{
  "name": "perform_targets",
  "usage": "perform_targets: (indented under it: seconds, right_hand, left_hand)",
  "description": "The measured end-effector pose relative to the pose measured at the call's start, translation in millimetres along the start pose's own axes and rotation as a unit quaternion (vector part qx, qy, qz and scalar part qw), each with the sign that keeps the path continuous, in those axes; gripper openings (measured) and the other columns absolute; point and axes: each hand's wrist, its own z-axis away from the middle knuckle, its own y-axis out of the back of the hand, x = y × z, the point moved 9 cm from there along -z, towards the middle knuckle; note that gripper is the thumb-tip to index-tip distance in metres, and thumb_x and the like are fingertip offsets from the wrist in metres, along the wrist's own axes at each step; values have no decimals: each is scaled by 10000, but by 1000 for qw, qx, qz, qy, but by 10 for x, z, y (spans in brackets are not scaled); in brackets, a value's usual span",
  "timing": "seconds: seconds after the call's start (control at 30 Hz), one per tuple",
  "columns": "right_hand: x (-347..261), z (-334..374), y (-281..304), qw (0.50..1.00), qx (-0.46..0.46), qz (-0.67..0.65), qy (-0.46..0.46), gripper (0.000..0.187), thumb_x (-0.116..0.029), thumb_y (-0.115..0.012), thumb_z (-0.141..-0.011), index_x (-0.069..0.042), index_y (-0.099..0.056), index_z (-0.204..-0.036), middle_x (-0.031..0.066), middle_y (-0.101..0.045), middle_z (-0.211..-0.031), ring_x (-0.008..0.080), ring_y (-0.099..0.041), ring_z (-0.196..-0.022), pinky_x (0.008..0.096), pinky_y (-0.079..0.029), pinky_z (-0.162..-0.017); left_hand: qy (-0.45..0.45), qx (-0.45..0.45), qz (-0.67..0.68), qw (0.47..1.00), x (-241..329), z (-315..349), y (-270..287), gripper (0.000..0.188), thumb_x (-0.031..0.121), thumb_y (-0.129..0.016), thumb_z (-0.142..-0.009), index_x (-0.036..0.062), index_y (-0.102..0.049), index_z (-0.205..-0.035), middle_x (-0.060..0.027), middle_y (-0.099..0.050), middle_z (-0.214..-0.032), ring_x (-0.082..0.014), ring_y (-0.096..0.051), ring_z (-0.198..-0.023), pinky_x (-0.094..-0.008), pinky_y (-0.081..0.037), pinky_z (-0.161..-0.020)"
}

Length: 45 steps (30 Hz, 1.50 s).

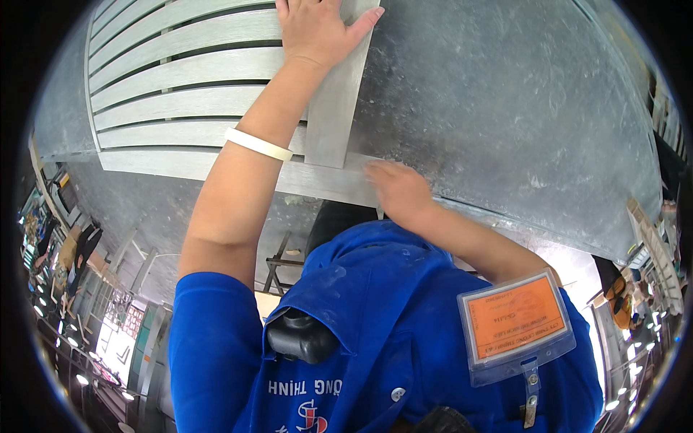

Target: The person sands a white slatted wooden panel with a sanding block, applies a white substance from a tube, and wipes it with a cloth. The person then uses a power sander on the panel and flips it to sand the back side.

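A pale grey slatted wooden panel (180,112) lies flat on the dark worktable. Across its right side runs a wide board (333,133), which meets the lower rail (317,179) nearest me. My left hand (315,32) is spread on the upper part of that wide board, thumb out to the right; its fingertips are cut off by the frame's top. At the right end of the lower rail, my right hand (401,191) has its fingers stretched over the wood, slightly blurred. Nothing shows held in either hand.
The grey worktable (505,108) extends to the right, its surface scuffed and dusty. Beneath its near edge stands a dark metal frame (278,263). Wooden pieces (655,249) stand at the far right. A clear badge holder (516,325) hangs on my blue shirt.
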Motion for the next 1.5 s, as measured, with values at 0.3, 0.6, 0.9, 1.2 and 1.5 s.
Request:
perform_targets:
  seconds: [0.3,0.6,0.9,1.2,1.5]
  right_hand:
    - [-68,-8,51,1000,-3,20,19,349,-55,-538,-786,-40,-625,-1124,135,-643,-1150,317,-604,-1084,376,-500,-910]
    - [51,103,80,1000,-3,-15,27,318,-80,-532,-843,-43,-617,-1147,155,-642,-1153,332,-621,-1051,393,-513,-898]
    - [351,360,95,1000,-6,-12,3,289,-122,-501,-903,-40,-640,-1143,165,-642,-1173,319,-625,-1070,387,-502,-943]
    - [271,-81,-13,995,-36,-86,24,300,-157,-506,-897,-38,-638,-1138,164,-644,-1157,338,-607,-1068,417,-471,-954]
    - [202,-158,-108,993,-104,-63,3,294,-184,-473,-932,-23,-657,-1094,177,-654,-1068,358,-625,-971,440,-503,-853]
  left_hand:
    - [1,0,-1,1000,-4,1,-13,697,500,-650,-802,117,-487,-1361,-264,-362,-1423,-457,-303,-1325,-581,-236,-1074]
    - [2,5,0,1000,-21,6,-30,708,489,-663,-796,114,-477,-1367,-267,-368,-1422,-455,-308,-1325,-579,-244,-1071]
    - [-6,3,-9,1000,2,-3,-7,715,463,-668,-800,83,-465,-1370,-282,-374,-1412,-468,-327,-1305,-577,-245,-1068]
    - [-16,3,-11,1000,19,7,-12,710,446,-661,-809,84,-453,-1383,-285,-363,-1420,-466,-307,-1322,-593,-233,-1068]
    - [-16,3,-14,1000,19,8,-15,725,440,-675,-793,80,-451,-1381,-283,-370,-1412,-461,-319,-1310,-591,-240,-1063]
